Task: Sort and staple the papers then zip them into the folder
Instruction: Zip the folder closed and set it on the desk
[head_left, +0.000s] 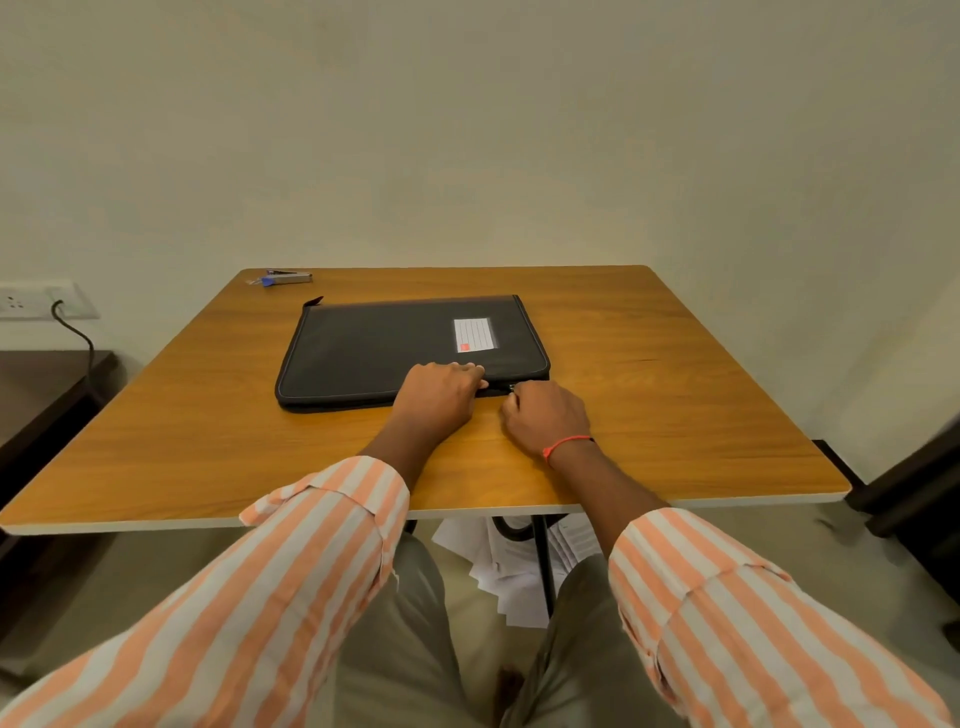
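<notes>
Two hands meet at the near edge of a black folder (410, 348) that lies flat on the wooden table (675, 395), a little left of its middle. The left hand (441, 392) is curled down over the folder's front edge, fingers bent and knuckles up, pressing on the cover just beside the zip line. The right hand (545, 415) sits close to it on the right, closed into a loose fist with the fingertips pinched at the small metal zipper pull (511, 388) along that front edge; how firmly it has the pull I cannot tell, since the fingers hide it. A red thread band (566, 444) circles the right wrist. Both forearms come out of orange-and-white striped sleeves (322, 525).

On the folder's cover, toward its right side, is a white label (472, 333) with a red mark. A stapler (288, 278) lies at the far left corner of the table, well apart from the folder. Some loose white papers (519, 577) lie on the floor under the table, between the person's knees.
</notes>
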